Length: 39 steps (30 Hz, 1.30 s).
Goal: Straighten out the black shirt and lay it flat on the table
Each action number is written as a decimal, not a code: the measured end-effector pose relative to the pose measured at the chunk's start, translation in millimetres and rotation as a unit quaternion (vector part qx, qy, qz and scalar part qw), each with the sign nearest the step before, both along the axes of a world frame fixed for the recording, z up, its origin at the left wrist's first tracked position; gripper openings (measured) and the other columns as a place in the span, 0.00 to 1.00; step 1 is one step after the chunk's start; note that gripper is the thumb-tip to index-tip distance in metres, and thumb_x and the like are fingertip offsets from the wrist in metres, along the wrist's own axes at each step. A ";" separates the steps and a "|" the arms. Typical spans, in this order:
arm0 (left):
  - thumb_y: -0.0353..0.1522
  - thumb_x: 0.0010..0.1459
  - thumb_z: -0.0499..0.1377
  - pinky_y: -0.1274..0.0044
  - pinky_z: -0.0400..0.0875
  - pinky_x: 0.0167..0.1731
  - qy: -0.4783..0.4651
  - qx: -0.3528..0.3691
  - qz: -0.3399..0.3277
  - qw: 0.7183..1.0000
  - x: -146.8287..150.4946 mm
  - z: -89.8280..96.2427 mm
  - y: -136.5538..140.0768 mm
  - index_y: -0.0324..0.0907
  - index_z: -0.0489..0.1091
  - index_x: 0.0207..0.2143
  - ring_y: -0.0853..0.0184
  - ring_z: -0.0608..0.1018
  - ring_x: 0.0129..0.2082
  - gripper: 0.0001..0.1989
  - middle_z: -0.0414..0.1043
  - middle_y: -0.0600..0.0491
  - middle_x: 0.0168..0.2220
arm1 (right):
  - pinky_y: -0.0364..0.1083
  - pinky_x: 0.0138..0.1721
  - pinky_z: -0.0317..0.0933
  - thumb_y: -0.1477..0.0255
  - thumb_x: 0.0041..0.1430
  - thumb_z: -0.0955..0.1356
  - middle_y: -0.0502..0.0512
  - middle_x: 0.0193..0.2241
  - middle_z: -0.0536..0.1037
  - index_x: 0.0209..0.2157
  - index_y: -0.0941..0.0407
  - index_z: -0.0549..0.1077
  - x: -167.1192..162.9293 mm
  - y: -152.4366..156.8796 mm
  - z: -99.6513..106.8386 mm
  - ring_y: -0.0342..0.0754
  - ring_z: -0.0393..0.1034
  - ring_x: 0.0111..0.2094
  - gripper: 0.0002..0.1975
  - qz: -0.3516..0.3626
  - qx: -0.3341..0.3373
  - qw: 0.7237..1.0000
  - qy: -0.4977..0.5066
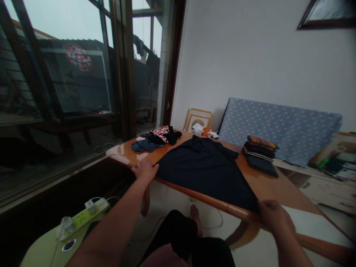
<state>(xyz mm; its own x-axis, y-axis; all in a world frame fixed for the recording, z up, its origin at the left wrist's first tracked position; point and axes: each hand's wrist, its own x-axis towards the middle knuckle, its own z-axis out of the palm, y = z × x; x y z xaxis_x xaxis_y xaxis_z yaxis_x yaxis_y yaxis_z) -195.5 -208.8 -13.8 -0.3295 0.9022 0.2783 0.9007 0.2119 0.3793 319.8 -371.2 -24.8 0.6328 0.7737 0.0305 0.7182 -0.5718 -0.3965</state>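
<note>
A dark navy short-sleeved shirt [204, 167] lies spread over the wooden table, its collar end pointing away from me and its wide hem along the near edge. My left hand [145, 169] pinches the hem's left corner at the table edge. At the opposite corner, my right hand [276, 216] grips the hem between thumb and fingers. The fabric between them looks stretched fairly flat, with some creases near the collar.
A loose heap of clothes [160, 139] sits at the table's far left. To the right stands a stack of folded clothes [260, 155]. A power strip [83, 217] rests on a small green table [41, 248] at lower left. A blue spotted cloth [275, 128] hangs behind.
</note>
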 end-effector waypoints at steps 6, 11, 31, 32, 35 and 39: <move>0.36 0.59 0.52 0.55 0.56 0.52 0.022 -0.002 0.018 1.000 6.4 -1.9 1.8 0.42 0.76 0.40 0.46 0.67 0.55 0.16 0.71 0.40 0.52 | 0.55 0.43 0.68 0.56 0.57 0.61 0.65 0.39 0.81 0.44 0.50 0.77 8.1 -0.6 -7.4 0.63 0.77 0.44 0.20 -0.025 0.016 0.999 -0.020; 0.39 0.60 0.50 0.54 0.55 0.53 0.045 0.024 0.045 0.998 6.3 -6.7 -0.2 0.40 0.76 0.41 0.44 0.67 0.55 0.19 0.71 0.37 0.52 | 0.56 0.44 0.68 0.56 0.56 0.62 0.66 0.44 0.80 0.49 0.52 0.72 23.8 1.3 -17.1 0.63 0.76 0.46 0.23 -0.049 0.005 0.999 -0.010; 0.37 0.59 0.52 0.59 0.64 0.47 0.125 -0.015 -0.175 0.977 50.9 26.8 42.7 0.46 0.75 0.37 0.49 0.73 0.47 0.12 0.75 0.45 0.44 | 0.47 0.38 0.62 0.58 0.63 0.60 0.60 0.36 0.81 0.42 0.54 0.74 15.7 41.0 11.4 0.55 0.76 0.41 0.18 0.047 0.001 0.999 -0.021; 0.38 0.59 0.52 0.60 0.65 0.46 0.127 -0.021 -0.185 0.974 55.6 28.0 47.1 0.47 0.75 0.37 0.49 0.73 0.47 0.12 0.75 0.45 0.44 | 0.47 0.38 0.61 0.58 0.63 0.60 0.60 0.37 0.81 0.42 0.54 0.74 14.5 45.5 13.2 0.55 0.76 0.41 0.18 0.058 0.004 0.998 -0.017; 0.40 0.59 0.54 0.62 0.67 0.44 0.131 -0.030 -0.209 0.969 69.3 33.4 62.6 0.47 0.75 0.36 0.50 0.74 0.47 0.12 0.75 0.45 0.44 | 0.46 0.38 0.61 0.60 0.64 0.61 0.59 0.36 0.81 0.43 0.55 0.74 10.1 61.1 21.2 0.53 0.76 0.41 0.17 0.085 0.017 0.996 -0.012; 0.39 0.58 0.56 0.64 0.67 0.45 0.117 -0.034 -0.245 0.962 86.8 41.6 90.6 0.47 0.75 0.36 0.51 0.74 0.47 0.10 0.75 0.45 0.43 | 0.45 0.37 0.60 0.61 0.64 0.62 0.58 0.36 0.80 0.42 0.55 0.74 -1.2 86.8 36.9 0.52 0.76 0.39 0.15 0.129 0.020 0.991 -0.024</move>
<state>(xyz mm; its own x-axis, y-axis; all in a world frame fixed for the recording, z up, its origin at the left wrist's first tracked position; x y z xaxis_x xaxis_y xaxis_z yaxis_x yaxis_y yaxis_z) -108.7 -118.2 27.9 0.2035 0.9521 0.2283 0.9578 -0.2419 0.1553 318.7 -284.4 12.1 0.4114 0.9071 0.0891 0.8567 -0.3515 -0.3776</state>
